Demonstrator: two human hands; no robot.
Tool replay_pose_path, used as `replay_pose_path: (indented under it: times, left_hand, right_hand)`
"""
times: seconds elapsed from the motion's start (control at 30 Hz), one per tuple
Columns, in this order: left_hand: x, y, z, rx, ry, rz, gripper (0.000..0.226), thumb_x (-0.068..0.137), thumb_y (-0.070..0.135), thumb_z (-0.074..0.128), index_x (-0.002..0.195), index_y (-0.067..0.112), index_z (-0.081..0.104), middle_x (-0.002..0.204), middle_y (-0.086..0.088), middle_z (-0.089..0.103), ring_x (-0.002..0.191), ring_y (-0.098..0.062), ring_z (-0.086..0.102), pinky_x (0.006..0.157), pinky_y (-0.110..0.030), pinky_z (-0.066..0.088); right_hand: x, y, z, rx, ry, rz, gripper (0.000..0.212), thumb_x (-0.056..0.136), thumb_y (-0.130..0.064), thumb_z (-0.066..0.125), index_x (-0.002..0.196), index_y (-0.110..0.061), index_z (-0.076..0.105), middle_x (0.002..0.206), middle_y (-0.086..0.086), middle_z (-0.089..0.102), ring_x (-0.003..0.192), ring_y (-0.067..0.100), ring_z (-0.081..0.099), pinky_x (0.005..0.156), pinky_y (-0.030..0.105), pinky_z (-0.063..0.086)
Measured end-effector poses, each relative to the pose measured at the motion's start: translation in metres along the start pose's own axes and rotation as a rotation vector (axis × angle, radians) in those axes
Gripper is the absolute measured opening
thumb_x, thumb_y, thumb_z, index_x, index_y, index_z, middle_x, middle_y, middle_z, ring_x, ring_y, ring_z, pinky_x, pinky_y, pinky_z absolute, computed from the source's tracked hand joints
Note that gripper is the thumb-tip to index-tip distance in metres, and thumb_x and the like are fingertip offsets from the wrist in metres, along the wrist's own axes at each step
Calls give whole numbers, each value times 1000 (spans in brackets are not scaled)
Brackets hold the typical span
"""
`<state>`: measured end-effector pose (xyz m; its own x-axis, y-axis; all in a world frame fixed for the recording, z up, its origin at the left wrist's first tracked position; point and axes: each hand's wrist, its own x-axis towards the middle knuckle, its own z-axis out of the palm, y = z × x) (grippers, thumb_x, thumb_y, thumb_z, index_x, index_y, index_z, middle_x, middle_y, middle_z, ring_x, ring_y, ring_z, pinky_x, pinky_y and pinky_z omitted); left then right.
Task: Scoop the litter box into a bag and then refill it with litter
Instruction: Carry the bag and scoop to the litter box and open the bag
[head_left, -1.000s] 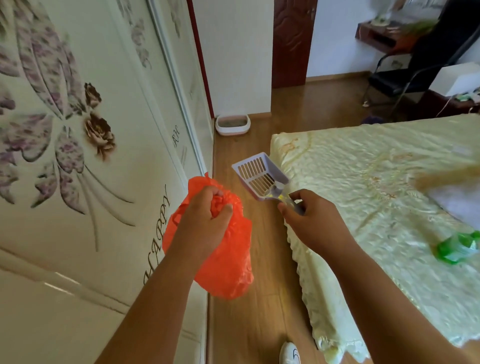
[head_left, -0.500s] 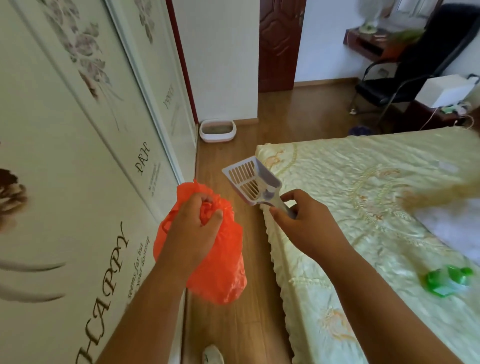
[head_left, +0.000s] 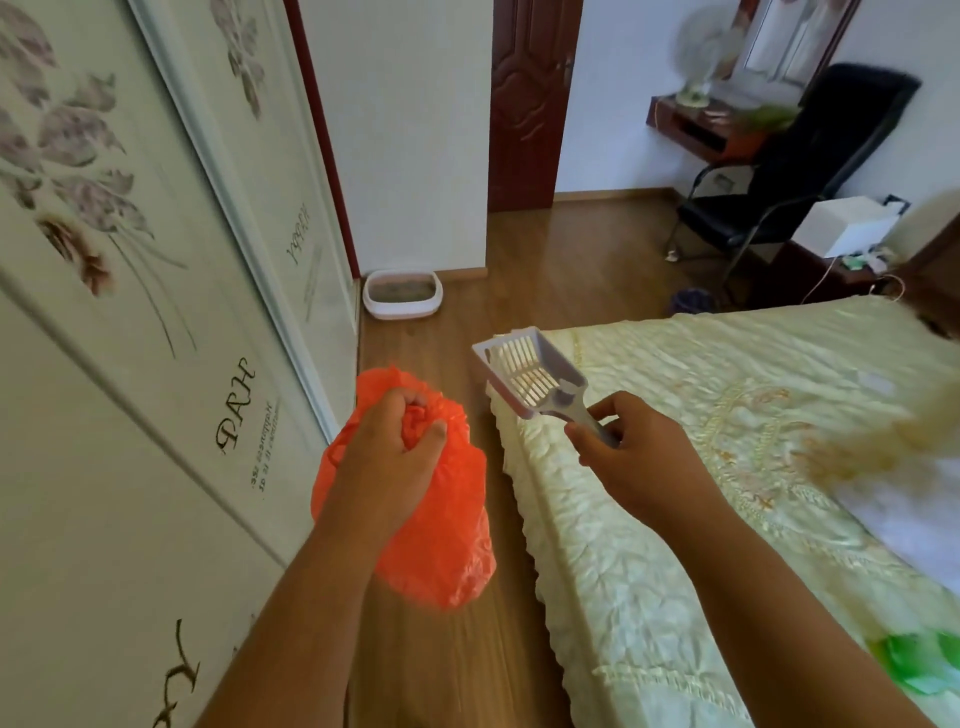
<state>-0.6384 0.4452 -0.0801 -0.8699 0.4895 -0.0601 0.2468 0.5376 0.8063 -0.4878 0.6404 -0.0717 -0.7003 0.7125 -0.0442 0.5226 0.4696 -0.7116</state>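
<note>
From the head camera, my left hand (head_left: 395, 457) bunches the neck of the orange bag (head_left: 441, 551), thin, limp film I judge needs spreading open. My right hand (head_left: 631, 457) pinches the handle of the slotted scoop (head_left: 530, 371), light rigid plastic. The litter box (head_left: 402, 293) sits on the floor (head_left: 561, 280) against the far wall, well apart from both.

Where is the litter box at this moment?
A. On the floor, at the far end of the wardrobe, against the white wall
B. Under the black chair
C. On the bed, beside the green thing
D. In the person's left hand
A: the litter box stands on the wooden floor by the white wall, past the wardrobe, far ahead of the left hand holding the orange bag.
</note>
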Motion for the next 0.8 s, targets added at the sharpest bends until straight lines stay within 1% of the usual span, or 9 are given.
replay_pose_path:
  times: [0.1,0.2,0.27,0.37,0.43,0.53,0.63,0.73,0.8]
  left_hand:
    - [53,-2,-16,1,7,16,22,101,51,53,122,45,49,119,14,57,114,-19,59,102,-50,52]
    - [100,-3,-25,-12,18,43,21,101,47,55,121,44,50,118,14,57,111,-17,58,97,-42,51]
    - [127,-5,-27,-16,12,36,22,102,47,55,122,43,50,120,13,57,111,-16,57,95,-40,50]
    - [164,-10,-25,-14,13,19,22,101,47,56,122,44,51,120,13,57,111,-16,57,93,-38,49]
    - [191,-8,-22,8,22,3,22,101,46,56,122,42,51,119,13,57,109,-15,57,90,-37,48]
    - [237,-2,-13,40,55,-9,21,102,44,56,122,41,51,118,14,55,106,-13,54,87,-33,44]
    - [281,7,-7,60,111,-5,22,101,43,58,122,40,53,120,16,56,106,-11,54,84,-29,44]
    - [319,18,-2,69,175,-32,18,101,40,60,118,40,54,111,21,56,95,-2,53,73,-16,38]
    - [341,23,1,60,212,-65,16,101,40,59,116,42,54,105,24,53,92,0,51,72,-20,39]
  right_hand:
    - [43,-19,16,-14,7,11,29,92,-52,64,110,-30,58,88,-11,72,73,7,68,65,27,55]
    - [80,-30,29,-16,-2,37,28,92,-52,65,110,-31,56,92,-11,72,75,9,69,71,32,62]
    - [104,-33,33,-30,-12,58,28,92,-50,66,111,-31,57,93,-10,72,76,10,69,72,35,63]
    - [144,-37,40,-48,-28,71,31,92,-51,65,112,-30,57,95,-10,72,75,10,69,68,32,62]
    - [176,-40,48,-45,-47,68,33,93,-52,64,116,-29,56,98,-10,73,77,10,69,71,32,62]
    - [232,-42,60,-23,-97,36,33,95,-52,62,116,-28,55,99,-9,73,76,10,69,71,31,62]
    - [291,-47,64,-15,-151,-3,35,95,-52,62,119,-28,55,105,-8,72,78,10,69,72,30,62]
    - [351,-53,64,-3,-184,-50,29,95,-50,63,115,-30,55,106,-7,72,79,11,69,74,31,63]
    - [388,-58,63,-2,-196,-87,25,94,-48,65,110,-32,55,106,-7,71,80,11,69,74,30,62]
